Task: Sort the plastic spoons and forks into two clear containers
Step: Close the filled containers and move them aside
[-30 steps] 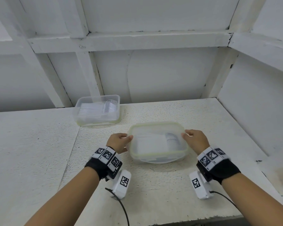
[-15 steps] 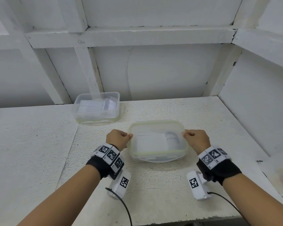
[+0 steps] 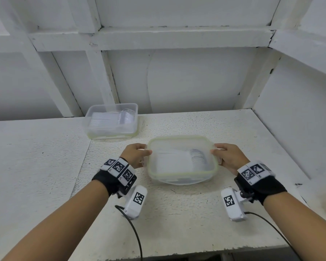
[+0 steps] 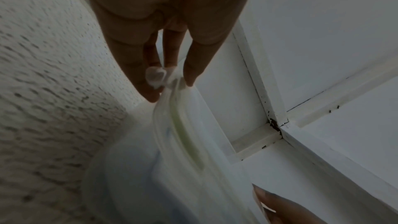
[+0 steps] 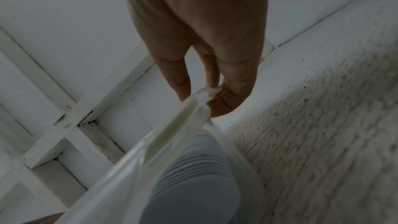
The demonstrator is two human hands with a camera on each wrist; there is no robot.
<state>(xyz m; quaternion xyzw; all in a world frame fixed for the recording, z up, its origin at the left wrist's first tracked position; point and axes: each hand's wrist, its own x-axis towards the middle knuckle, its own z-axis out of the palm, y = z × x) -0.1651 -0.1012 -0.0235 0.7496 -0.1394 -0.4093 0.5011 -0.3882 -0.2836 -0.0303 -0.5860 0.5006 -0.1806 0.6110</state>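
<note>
near container (image 3: pixel 183 174): I see clear, smooth plastic, slightly cloudy, with a pale green seal along the rim
spoons (image 3: pixel 197 158): I read them as white plastic, smooth and faintly glossy
far container (image 3: pixel 111 122): clear glossy plastic holding see-through plastic cutlery
table (image 3: pixel 177 223): I see a white, matt, rough, pebbled surface
wall frame (image 3: pixel 158 37): white painted, matt, chipped at the joints
wrist bands (image 3: pixel 119 167): black cloth, matt

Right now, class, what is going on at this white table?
A person holds the near clear container by its two ends, left hand and right hand pinching the side tabs. A stack of white spoons lies inside. A second clear container, also filled with clear cutlery, sits further back on the table.
</note>
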